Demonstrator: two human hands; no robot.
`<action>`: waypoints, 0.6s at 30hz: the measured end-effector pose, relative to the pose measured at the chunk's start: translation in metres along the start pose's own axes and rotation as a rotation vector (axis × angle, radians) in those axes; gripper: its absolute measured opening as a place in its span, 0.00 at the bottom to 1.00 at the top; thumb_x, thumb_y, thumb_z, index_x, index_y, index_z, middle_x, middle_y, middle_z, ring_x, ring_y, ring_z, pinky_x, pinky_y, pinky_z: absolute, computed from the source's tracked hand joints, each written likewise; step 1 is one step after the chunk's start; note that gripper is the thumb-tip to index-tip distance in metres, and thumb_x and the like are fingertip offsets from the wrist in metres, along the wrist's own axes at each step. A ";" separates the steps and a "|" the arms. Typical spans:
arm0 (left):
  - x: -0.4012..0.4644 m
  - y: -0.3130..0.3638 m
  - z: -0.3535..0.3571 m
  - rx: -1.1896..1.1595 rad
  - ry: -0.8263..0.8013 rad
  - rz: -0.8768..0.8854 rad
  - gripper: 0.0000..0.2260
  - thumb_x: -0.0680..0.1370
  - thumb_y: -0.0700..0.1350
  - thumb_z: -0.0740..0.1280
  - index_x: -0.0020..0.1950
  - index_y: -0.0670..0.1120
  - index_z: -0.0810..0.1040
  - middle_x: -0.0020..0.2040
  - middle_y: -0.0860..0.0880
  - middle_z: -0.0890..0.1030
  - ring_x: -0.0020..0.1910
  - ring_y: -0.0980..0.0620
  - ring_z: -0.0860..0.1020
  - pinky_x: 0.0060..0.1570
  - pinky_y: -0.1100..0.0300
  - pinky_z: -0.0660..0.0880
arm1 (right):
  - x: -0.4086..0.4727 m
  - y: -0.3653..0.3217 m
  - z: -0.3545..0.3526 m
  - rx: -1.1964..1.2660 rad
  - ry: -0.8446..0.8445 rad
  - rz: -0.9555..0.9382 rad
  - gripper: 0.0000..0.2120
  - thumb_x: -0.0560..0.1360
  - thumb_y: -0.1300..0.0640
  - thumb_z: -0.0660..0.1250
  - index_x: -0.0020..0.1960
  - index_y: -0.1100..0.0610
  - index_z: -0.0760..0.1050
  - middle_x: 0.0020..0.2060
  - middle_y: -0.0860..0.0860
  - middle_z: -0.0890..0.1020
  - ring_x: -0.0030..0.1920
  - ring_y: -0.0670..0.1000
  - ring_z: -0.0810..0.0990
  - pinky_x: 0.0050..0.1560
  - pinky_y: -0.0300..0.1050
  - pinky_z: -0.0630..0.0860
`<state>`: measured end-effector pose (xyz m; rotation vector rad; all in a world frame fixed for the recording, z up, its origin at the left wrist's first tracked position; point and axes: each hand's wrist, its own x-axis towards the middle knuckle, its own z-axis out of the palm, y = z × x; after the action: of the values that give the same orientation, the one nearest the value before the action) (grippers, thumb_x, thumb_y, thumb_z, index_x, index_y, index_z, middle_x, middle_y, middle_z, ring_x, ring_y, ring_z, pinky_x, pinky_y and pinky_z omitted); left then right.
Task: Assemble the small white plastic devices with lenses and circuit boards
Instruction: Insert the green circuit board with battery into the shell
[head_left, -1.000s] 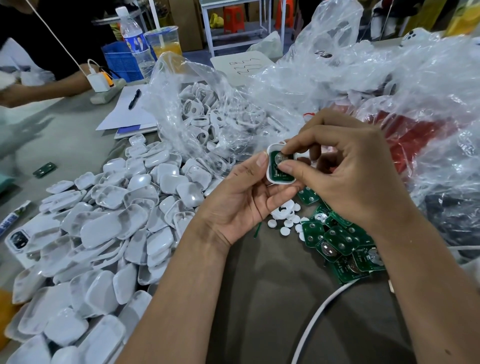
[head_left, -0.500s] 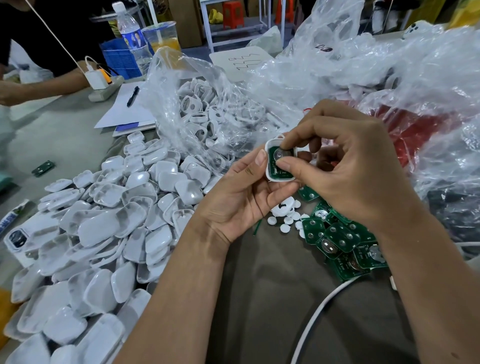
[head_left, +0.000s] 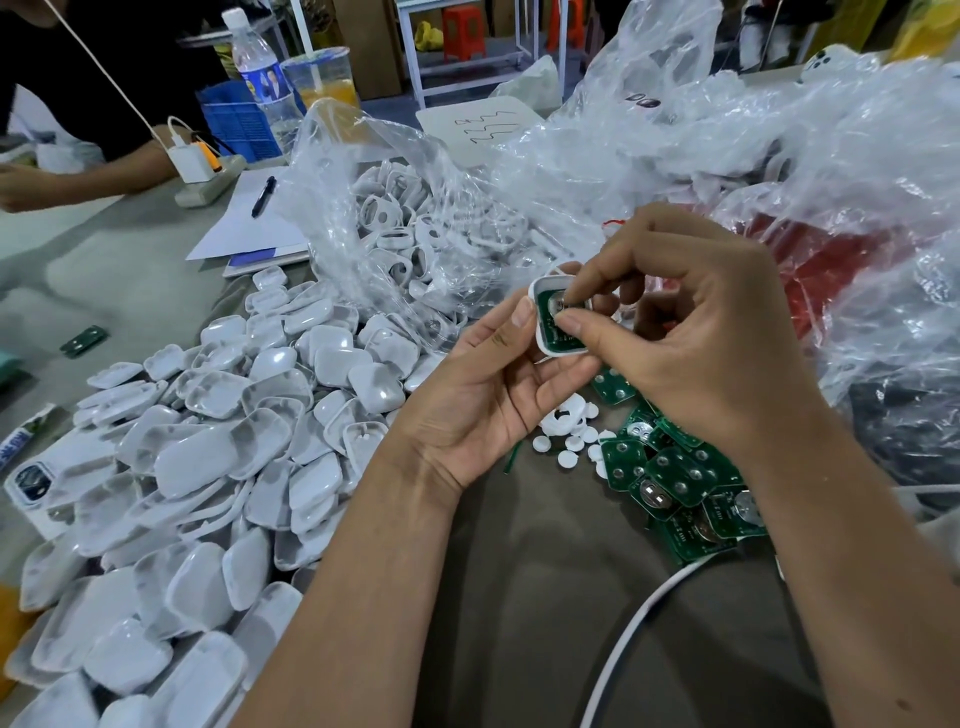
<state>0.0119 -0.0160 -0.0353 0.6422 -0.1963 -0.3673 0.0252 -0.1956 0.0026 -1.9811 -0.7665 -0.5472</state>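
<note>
My left hand (head_left: 488, 395) cradles a small white plastic shell (head_left: 540, 332) with a green circuit board (head_left: 551, 325) set inside it. My right hand (head_left: 696, 332) pinches the board's face, thumb and forefinger pressing on it. A pile of green circuit boards (head_left: 675, 483) lies on the table under my right wrist. Small white round lenses (head_left: 566, 441) are scattered beside them. A large heap of white shells (head_left: 208, 441) covers the left of the table.
A clear plastic bag (head_left: 415, 228) holds white ring-shaped frames behind the heap. More crumpled plastic bags (head_left: 805, 171) fill the right side. A white cable (head_left: 634, 639) crosses the near table. Another person's arm (head_left: 78, 182), a notepad with pen (head_left: 254, 218) and a bottle (head_left: 262, 78) sit far left.
Both hands have stayed at the shell; my right fingers shifted slightly on the circuit board, forefinger tip now pressing its upper part.
</note>
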 end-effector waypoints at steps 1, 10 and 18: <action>0.001 0.000 0.000 -0.003 0.011 -0.001 0.12 0.77 0.42 0.68 0.58 0.41 0.85 0.55 0.40 0.86 0.50 0.45 0.87 0.50 0.56 0.84 | 0.000 0.000 0.001 -0.001 0.007 -0.001 0.05 0.73 0.58 0.80 0.44 0.55 0.84 0.42 0.48 0.80 0.39 0.48 0.78 0.31 0.39 0.72; 0.002 0.003 0.004 -0.090 0.074 0.006 0.15 0.75 0.43 0.69 0.58 0.35 0.83 0.55 0.34 0.84 0.52 0.40 0.86 0.50 0.55 0.84 | 0.000 0.001 0.003 -0.013 0.096 -0.096 0.10 0.83 0.56 0.68 0.52 0.60 0.87 0.44 0.56 0.80 0.44 0.55 0.80 0.39 0.55 0.77; 0.005 0.002 0.002 -0.103 0.125 0.030 0.21 0.71 0.43 0.73 0.61 0.34 0.76 0.56 0.35 0.83 0.52 0.43 0.86 0.48 0.57 0.84 | 0.000 -0.002 0.005 -0.097 0.031 -0.118 0.11 0.83 0.56 0.69 0.51 0.61 0.87 0.46 0.55 0.81 0.43 0.52 0.77 0.46 0.40 0.68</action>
<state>0.0162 -0.0172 -0.0323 0.5582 -0.0672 -0.3056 0.0242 -0.1904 0.0007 -2.0204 -0.8553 -0.6949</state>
